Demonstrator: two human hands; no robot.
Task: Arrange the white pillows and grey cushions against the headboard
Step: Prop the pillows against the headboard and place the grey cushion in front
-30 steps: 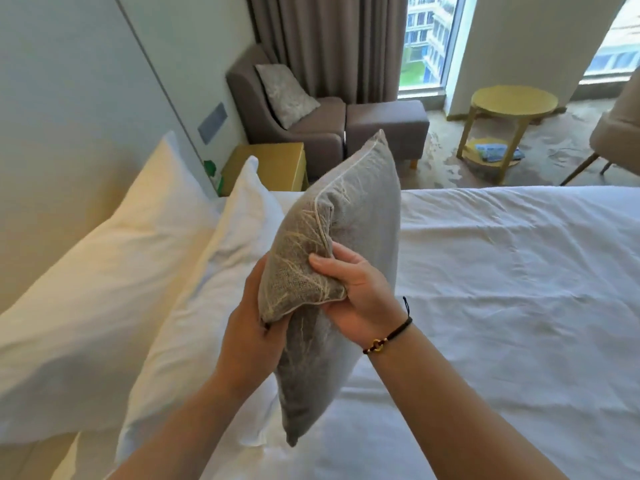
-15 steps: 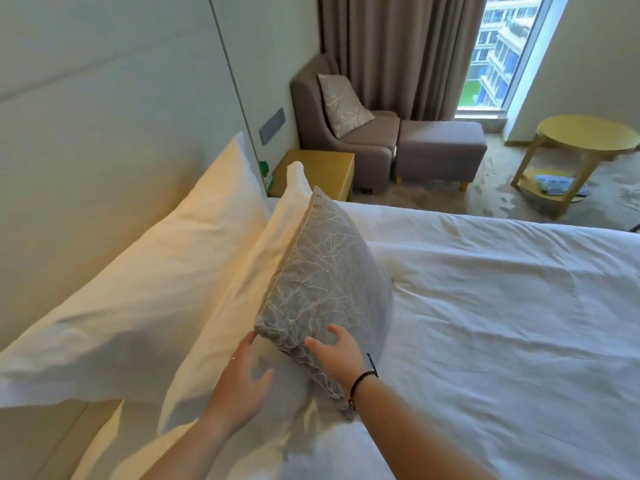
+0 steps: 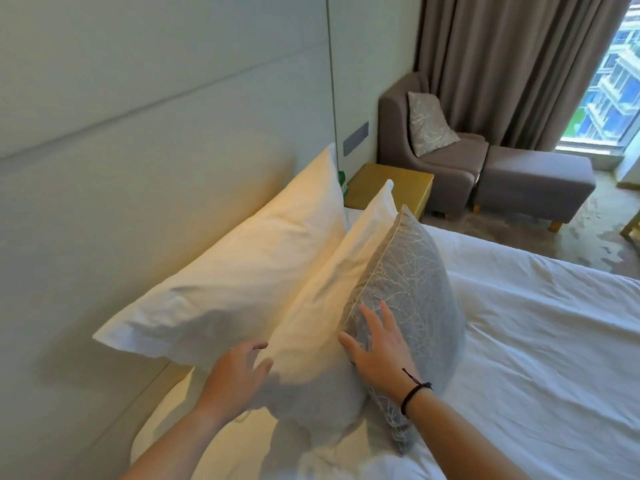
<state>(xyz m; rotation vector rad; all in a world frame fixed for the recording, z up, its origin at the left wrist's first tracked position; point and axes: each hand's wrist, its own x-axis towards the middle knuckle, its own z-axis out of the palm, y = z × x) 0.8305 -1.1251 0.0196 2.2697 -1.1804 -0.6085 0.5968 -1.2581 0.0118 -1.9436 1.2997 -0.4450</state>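
Pale padded panels make up the headboard (image 3: 166, 140), which fills the view from nine to twelve o'clock, with a white bed (image 3: 540, 341) spreading out toward three and five. Two white pillows lean in a row against it. The back pillow (image 3: 242, 282) rests flat on the panel, plump and warm-lit, its flanged edge drooping at the near corner. The front pillow (image 3: 332, 306) leans on the first, thinner-looking, its far corner pointing up toward one o'clock. A grey cushion (image 3: 408, 282) stands on edge against that front pillow, just right of centre; it is square, piped along the seam, and covered in a pale, thread-like branching pattern.

The right hand (image 3: 377, 355) lies flat on the cushion's near face, fingers straight and spread, gripping nothing; a dark cord bracelet (image 3: 414, 393) circles the wrist. The left hand (image 3: 232, 375) at seven o'clock has its fingers loosely spread at the near end of the front pillow, holding nothing; actual contact is unclear.

Toward one o'clock sit a wooden bedside table (image 3: 391, 185), a grey armchair (image 3: 433, 147) with a second patterned cushion (image 3: 429, 123), a footstool (image 3: 533, 181) and brown curtains (image 3: 512, 64).
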